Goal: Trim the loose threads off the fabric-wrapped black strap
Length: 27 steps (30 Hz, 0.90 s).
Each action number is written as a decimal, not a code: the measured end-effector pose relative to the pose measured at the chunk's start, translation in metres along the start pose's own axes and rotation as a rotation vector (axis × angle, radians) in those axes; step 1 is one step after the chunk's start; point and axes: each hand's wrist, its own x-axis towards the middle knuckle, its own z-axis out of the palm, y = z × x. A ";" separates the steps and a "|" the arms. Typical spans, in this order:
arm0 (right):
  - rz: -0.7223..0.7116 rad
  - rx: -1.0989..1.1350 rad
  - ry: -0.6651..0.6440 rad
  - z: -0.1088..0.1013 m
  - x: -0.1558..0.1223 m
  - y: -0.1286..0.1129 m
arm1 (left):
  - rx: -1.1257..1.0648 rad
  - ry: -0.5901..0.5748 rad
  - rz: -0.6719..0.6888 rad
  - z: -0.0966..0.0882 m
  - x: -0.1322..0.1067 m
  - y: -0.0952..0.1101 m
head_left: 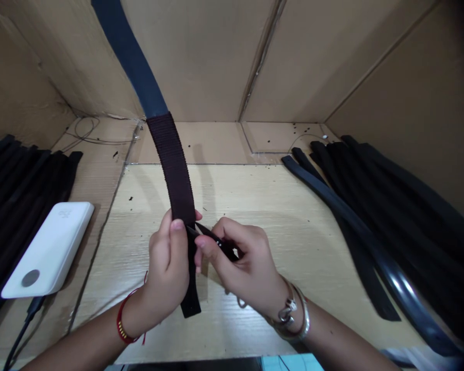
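Note:
My left hand (pixel 169 260) is closed around a long dark strap (pixel 176 165), its thumb pressed on the front face. The strap stands up and bends away to the upper left. Its middle is wrapped in ribbed, dark brown material, its far part is smooth blue-black, and a short black end hangs below my hand. In my right hand (pixel 247 252) is a pair of small black scissors (pixel 212 235), gripped between thumb and fingers. The scissors' blades are slightly apart and meet the strap's right edge beside my left thumb; whether thread lies between them is too small to tell.
At right lies a pile of black straps (pixel 390 196), with a glossy curved strap (pixel 344 206) along its near side. More black straps (pixel 23 175) lie at left under a white power bank (pixel 50 247) with a cable. Cardboard walls (pixel 201 62) enclose the pale tabletop (pixel 309 288).

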 end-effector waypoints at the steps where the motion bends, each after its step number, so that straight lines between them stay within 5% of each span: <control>1: 0.011 -0.003 -0.001 0.000 0.000 0.000 | 0.006 0.006 0.003 -0.001 0.000 -0.001; 16: 0.173 -0.015 0.024 0.003 -0.003 0.001 | 0.171 0.046 0.266 0.001 -0.002 -0.012; 27: -0.043 -0.050 0.002 0.001 -0.002 0.003 | -0.080 -0.072 0.149 0.008 -0.010 -0.016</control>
